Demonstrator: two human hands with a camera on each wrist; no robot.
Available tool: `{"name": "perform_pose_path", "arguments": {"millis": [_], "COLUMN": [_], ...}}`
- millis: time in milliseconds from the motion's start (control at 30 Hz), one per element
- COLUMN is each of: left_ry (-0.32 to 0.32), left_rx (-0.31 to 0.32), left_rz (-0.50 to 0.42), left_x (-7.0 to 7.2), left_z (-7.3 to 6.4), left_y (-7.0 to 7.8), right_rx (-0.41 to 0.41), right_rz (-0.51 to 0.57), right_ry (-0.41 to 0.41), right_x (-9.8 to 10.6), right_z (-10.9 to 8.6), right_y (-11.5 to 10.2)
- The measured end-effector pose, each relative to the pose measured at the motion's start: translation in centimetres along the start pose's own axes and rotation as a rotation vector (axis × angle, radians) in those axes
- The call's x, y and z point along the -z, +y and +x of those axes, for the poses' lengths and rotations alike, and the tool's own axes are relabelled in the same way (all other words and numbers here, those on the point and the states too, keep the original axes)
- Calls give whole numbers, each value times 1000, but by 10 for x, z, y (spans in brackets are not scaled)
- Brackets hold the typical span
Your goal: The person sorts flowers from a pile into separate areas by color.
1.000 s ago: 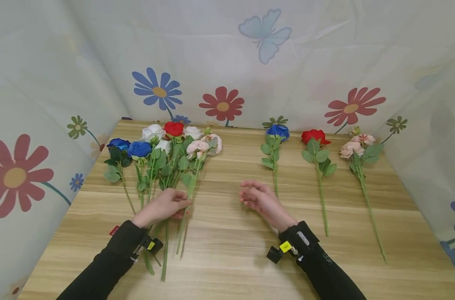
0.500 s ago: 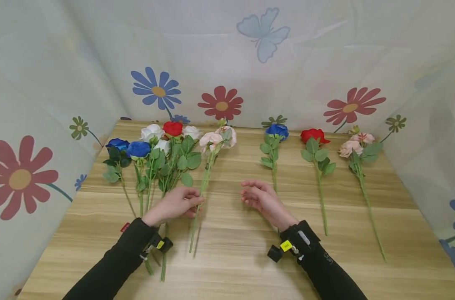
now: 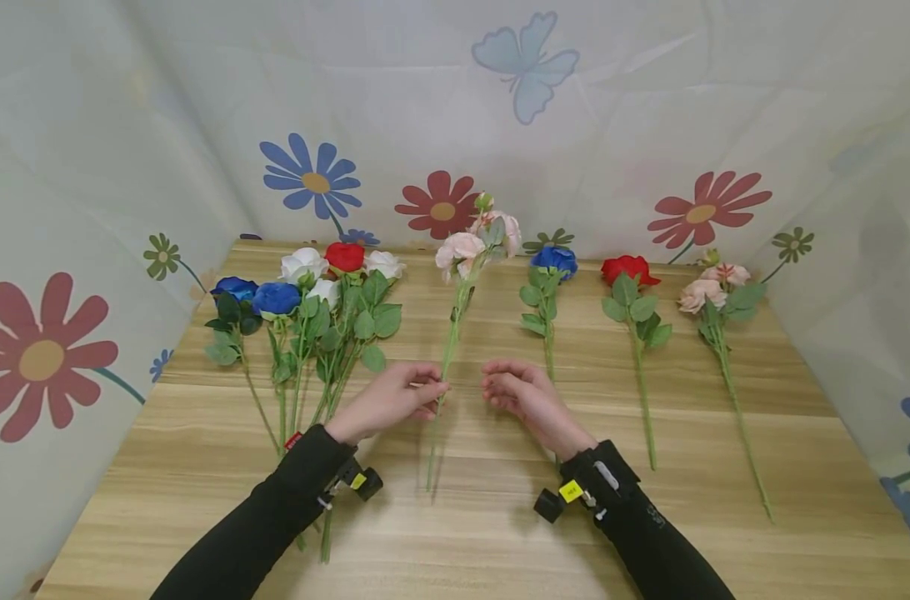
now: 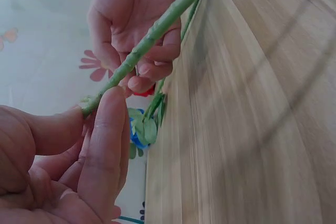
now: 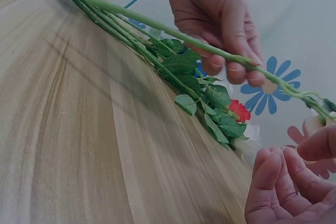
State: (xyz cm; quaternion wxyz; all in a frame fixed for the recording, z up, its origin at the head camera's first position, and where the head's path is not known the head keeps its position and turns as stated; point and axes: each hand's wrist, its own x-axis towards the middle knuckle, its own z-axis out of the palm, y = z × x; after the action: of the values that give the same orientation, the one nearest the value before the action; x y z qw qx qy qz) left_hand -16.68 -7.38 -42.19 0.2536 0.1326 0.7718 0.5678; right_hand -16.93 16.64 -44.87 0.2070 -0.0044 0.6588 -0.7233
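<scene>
My left hand (image 3: 395, 397) pinches the green stem of a pale pink rose (image 3: 461, 250) between thumb and fingers. The rose is tilted, its blooms raised away from me above the middle of the table. In the left wrist view the stem (image 4: 157, 30) runs diagonally out of the pinch. My right hand (image 3: 532, 405) hovers just right of that stem, fingers loosely curled, holding nothing. Under and behind the right hand lies a blue rose (image 3: 554, 262), part of its stem hidden by the hand.
At the left lie several roses in a cluster: blue (image 3: 277, 297), white (image 3: 303, 263) and red (image 3: 346, 257), stems overlapping. On the right a red rose (image 3: 629, 270) and a pink rose (image 3: 701, 295) lie apart on the wooden table (image 3: 485, 533). A flower-printed curtain (image 3: 395, 100) surrounds it.
My left hand has carried the pink rose rightward out of the left cluster, toward the right hand, and its blooms have risen. The right hand stays nearly still.
</scene>
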Motion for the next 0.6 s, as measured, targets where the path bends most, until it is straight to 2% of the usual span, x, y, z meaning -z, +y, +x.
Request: {"name": "perform_pose_path", "arguments": {"millis": [233, 433, 600], "left_ry": [38, 85, 101], "left_rx": [-8, -41, -46], "left_rz": [-70, -66, -87], "left_x": [-9, -15, -21], "left_z": [17, 33, 42], "left_y": [10, 13, 15], "right_rx": [-23, -49, -33], "right_rz": [-2, 0, 4], "right_ry": [-28, -122, -255], "right_x": [-1, -5, -8], "right_z": [-3, -12, -20], "right_y": [6, 11, 13]}}
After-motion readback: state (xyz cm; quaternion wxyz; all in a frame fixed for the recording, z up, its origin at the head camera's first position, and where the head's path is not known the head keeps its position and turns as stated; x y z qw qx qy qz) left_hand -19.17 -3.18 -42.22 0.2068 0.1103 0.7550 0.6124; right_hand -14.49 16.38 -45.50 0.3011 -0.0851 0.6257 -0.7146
